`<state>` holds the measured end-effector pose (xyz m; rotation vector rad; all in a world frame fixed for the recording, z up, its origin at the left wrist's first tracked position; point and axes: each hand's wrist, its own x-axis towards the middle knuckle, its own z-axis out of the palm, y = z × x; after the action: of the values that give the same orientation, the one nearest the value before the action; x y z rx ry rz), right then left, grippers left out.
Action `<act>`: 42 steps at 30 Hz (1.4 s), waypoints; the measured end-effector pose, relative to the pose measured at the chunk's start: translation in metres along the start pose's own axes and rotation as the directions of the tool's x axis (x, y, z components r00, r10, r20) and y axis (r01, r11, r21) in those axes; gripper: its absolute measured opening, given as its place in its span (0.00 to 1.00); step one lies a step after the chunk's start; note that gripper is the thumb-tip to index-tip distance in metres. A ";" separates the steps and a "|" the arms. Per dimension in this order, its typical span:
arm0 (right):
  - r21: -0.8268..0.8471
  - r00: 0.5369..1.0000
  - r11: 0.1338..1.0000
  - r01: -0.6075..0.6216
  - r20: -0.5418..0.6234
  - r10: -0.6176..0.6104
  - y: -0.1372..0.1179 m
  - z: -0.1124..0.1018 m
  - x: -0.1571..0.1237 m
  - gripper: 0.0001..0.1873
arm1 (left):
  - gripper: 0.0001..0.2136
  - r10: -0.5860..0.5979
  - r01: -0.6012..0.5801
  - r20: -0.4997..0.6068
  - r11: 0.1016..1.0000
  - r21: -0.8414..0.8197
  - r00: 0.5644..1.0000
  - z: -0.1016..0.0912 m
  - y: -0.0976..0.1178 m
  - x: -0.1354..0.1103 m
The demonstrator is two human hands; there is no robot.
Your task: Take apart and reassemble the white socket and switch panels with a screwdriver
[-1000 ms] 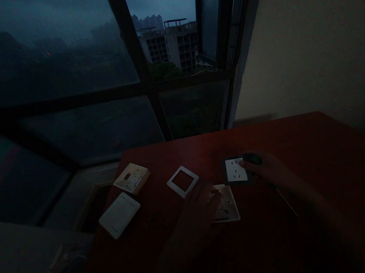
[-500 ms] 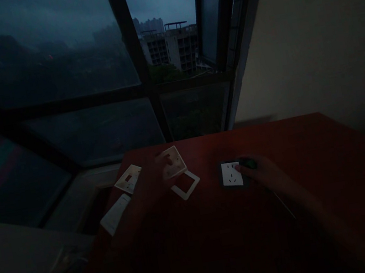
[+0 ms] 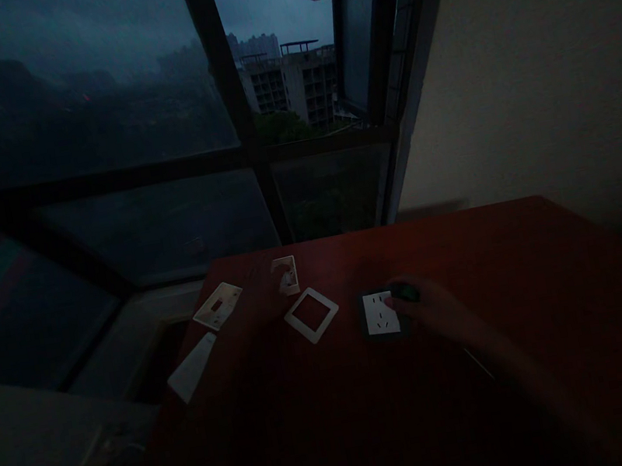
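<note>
The left hand (image 3: 262,294) reaches toward the far edge of the reddish table (image 3: 467,248), its fingers curled at a small pale box (image 3: 290,277); the dimness hides whether it grips the box or merely touches it. Near that box, on the side toward the person, a white square frame (image 3: 301,331) lies flat, turned cornerwise. To its right, the right hand (image 3: 425,303) holds a socket (image 3: 381,313) by its right edge, thumb on the white face, together with a green handle (image 3: 406,293); a thin rod (image 3: 478,362) shows below the wrist. Left of the left hand lie another pale box (image 3: 229,293) and a white cover (image 3: 191,370), partly hidden by the arm.
</note>
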<state>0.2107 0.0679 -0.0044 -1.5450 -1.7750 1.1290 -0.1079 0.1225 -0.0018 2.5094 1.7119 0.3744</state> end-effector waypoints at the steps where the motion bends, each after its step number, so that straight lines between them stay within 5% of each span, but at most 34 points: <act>1: -0.004 1.000 1.000 0.002 0.010 -0.002 0.000 0.001 0.000 0.14 | 0.17 -0.002 0.002 -0.017 1.000 0.001 1.000 0.000 0.007 -0.004; 8: -0.039 0.997 0.999 0.035 0.064 -0.032 0.008 0.007 0.008 0.12 | 0.16 0.093 -0.094 0.065 0.996 0.006 0.993 0.002 0.054 -0.045; 13: -0.073 0.990 0.995 0.068 0.131 -0.058 0.009 0.011 0.014 0.14 | 0.19 0.077 -0.080 0.076 0.996 0.047 0.994 0.016 0.069 -0.068; 22: -0.032 0.962 0.992 0.124 0.250 -0.112 0.009 0.006 0.016 0.16 | 0.06 0.040 -0.040 0.148 0.999 -0.004 0.988 0.023 0.074 -0.066; 29: -0.017 0.939 0.987 0.158 0.313 -0.145 0.007 0.006 0.015 0.13 | 0.04 0.005 0.000 0.083 0.999 -0.051 0.997 0.021 0.082 -0.070; 37: -0.026 0.933 0.981 0.194 0.312 -0.177 0.009 0.011 0.018 0.15 | 0.04 -0.022 0.020 -0.006 0.986 -0.166 1.000 0.014 0.097 -0.071; 42: -0.041 0.962 0.983 0.179 0.216 -0.166 0.003 0.010 0.018 0.14 | 0.02 -0.019 0.009 -0.041 0.977 -0.214 0.999 0.022 0.111 -0.079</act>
<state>0.2005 0.0825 -0.0149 -1.3121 -2.0580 1.1992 -0.0297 0.0097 -0.0132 2.3516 1.6069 0.5819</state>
